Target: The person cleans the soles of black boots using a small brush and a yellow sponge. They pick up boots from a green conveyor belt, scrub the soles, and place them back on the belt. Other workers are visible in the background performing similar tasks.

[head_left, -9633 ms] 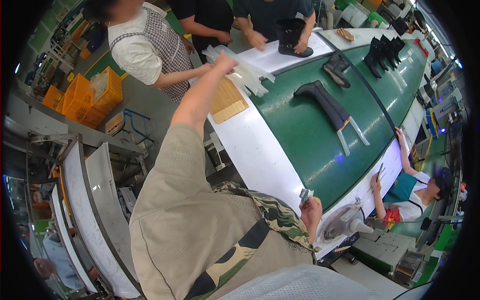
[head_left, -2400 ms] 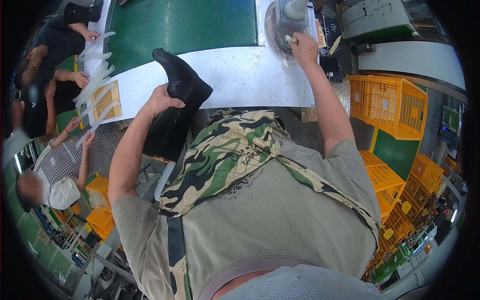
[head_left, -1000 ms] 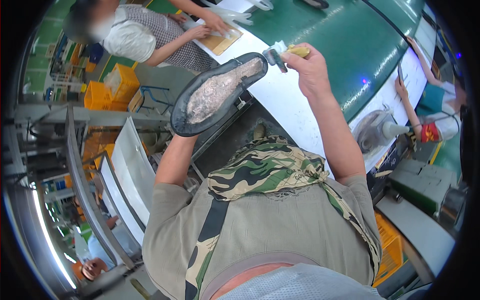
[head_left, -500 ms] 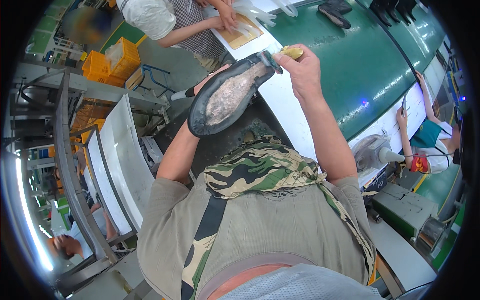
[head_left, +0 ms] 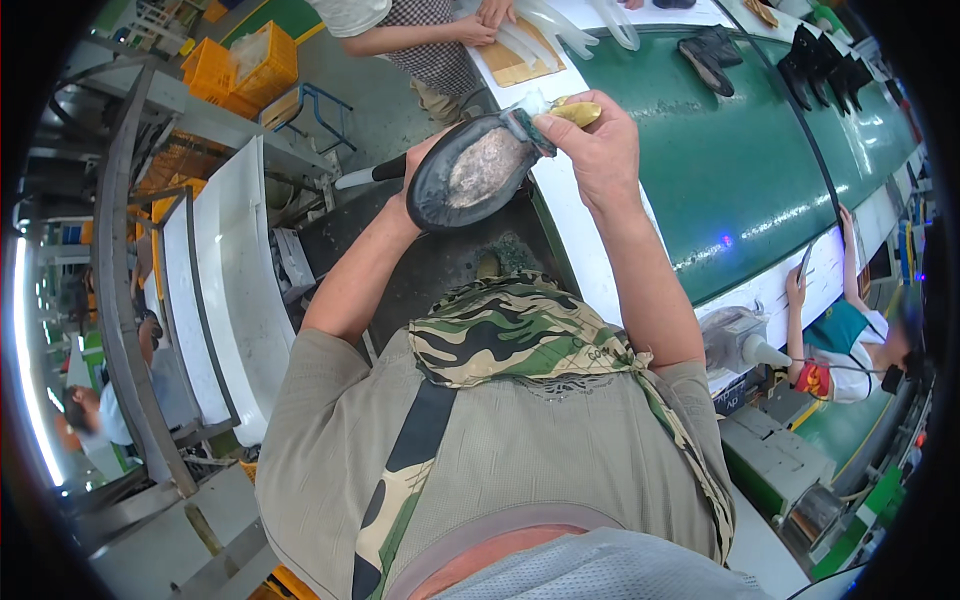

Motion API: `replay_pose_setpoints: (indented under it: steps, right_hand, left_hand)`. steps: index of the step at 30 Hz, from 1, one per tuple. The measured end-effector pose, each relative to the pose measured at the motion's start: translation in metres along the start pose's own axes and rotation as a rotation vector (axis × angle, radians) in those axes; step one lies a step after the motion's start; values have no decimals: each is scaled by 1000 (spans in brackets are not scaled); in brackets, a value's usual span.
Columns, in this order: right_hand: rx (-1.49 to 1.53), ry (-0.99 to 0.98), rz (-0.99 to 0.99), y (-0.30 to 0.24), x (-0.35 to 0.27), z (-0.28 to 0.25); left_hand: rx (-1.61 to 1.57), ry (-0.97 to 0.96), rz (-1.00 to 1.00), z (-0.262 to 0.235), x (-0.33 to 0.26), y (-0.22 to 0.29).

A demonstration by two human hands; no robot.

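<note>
On the far left stand grey metal racks (head_left: 150, 300) with white curved trays (head_left: 235, 290); orange crates (head_left: 240, 65) sit behind them. Next comes the left hand (head_left: 415, 170); it is wrapped shut around a black boot (head_left: 470, 180), holding it up with the sole facing the camera. The sole has a rough grey patch in the middle and a smooth black rim; the boot's leg part is hidden behind. The boot looks like rubber, so it is likely bendy, a bit heavy and floppy at the top; the thick sole edge seems the best place to hold it, since it looks firm. The right hand (head_left: 595, 150) is closed on a small tool with a yellow handle (head_left: 575, 112); its tip touches the top edge of the sole. Further right runs a long green conveyor belt (head_left: 740, 170) with a white worktop (head_left: 580, 250) edge; more black boots (head_left: 820, 55) lie on it. Other people work nearby.
</note>
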State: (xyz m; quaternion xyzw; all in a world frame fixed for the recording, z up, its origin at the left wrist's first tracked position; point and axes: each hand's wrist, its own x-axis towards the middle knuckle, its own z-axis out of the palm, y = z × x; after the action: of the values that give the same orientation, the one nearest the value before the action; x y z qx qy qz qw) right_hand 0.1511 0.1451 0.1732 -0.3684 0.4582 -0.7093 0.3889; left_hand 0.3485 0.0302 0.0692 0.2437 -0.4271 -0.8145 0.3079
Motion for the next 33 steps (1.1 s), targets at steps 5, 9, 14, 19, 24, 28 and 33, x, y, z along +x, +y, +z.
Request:
replay_pose_setpoints:
  steps: [5,9,14,19,24,28,33]
  right_hand:
    - [-52,-66,1,-5,-3,7]
    - [-108,-127,4,-17,-7,14]
    - [-159,-214,25,-29,-14,22]
    - [-216,-276,-27,-30,-14,23]
    - [-210,-315,-23,-32,-2,23]
    - [-220,-329,-91,-22,14,16]
    - [-225,-360,-181,-9,36,5]
  left_hand:
    - [382,40,174,2,-12,-1]
    - [650,19,308,4,-19,-1]
    - [890,7,443,6,-24,-3]
    - [1114,-16,533,7,-27,-5]
    - [1410,-47,597,22,-31,11]
    - [1431,-149,421,20,-31,19]
    - [1364,-388,61,28,-35,45]
